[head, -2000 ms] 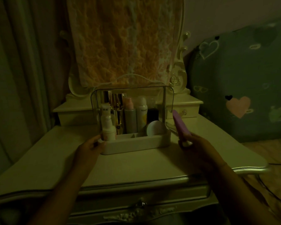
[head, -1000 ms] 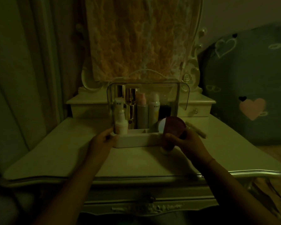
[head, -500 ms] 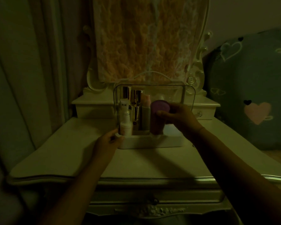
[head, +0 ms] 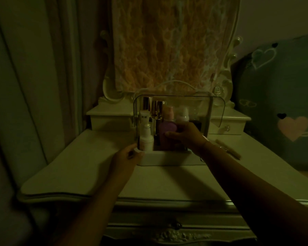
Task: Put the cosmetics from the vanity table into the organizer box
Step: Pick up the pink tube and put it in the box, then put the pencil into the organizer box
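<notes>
A white organizer box [head: 169, 159] with a raised clear lid [head: 218, 110] stands at the middle of the vanity table [head: 78, 173]. Several bottles and tubes stand inside it, among them a white pump bottle [head: 146, 140] at the front left. My right hand [head: 186, 134] reaches into the box and grips a purple container [head: 165, 132], holding it low among the bottles. My left hand [head: 127, 157] rests against the box's front left corner, fingers curled on its edge.
A slim pen-like stick [head: 228, 150] lies on the table right of the box. Behind stand small drawers [head: 227, 125] and a mirror draped with lace cloth [head: 167, 43]. A curtain hangs on the left; a heart-patterned cushion [head: 281, 103] leans at the right.
My right hand has carried the purple container from the table in front of the box up and into it, and now holds it lower inside. My left hand has stayed at the corner.
</notes>
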Demonstrator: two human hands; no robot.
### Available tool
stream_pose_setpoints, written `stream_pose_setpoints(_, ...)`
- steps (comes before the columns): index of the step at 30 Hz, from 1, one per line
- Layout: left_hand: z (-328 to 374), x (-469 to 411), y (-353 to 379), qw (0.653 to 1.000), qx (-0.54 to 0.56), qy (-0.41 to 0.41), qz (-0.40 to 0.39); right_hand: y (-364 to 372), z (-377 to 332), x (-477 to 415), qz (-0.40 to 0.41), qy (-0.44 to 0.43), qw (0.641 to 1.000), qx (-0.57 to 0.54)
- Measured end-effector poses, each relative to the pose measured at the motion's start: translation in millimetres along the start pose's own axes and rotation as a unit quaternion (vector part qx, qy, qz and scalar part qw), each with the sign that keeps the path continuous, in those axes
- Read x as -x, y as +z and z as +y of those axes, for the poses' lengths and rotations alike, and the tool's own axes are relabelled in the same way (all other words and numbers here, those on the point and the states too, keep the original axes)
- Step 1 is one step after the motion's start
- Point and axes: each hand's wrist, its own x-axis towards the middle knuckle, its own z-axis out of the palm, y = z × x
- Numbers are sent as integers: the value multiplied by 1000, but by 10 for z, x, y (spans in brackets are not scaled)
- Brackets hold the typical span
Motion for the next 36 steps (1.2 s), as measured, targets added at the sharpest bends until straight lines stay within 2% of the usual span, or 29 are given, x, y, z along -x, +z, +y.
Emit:
stream_pose_setpoints(7, -12, -8, 3, 1000, 0, -3, -1, 0, 27, -19, -7, 9, 1000, 3)
stream_pose_setpoints(16, -46, -30, 2, 1000, 7, -11, -5, -58, 23, 97, 14, -40, 997, 66)
stream_pose_setpoints(20, -53, -25, 8, 1000, 2, -4, -3, -273, 24, 287, 59, -90, 987, 115)
stream_pose_setpoints(24, -70, -31, 10, 1000, -11, -2, 2, -621, 201, 573, 123, -98, 976, 150)
stream_pose_setpoints(29, -101, -51, 8, 1000, -23, -1, -1, -1031, 599, 780, 216, -41, 955, 199)
stream_pose_setpoints(36, -112, -60, 11, 1000, -22, -4, 6, -1477, 954, 565, 217, 97, 892, 385)
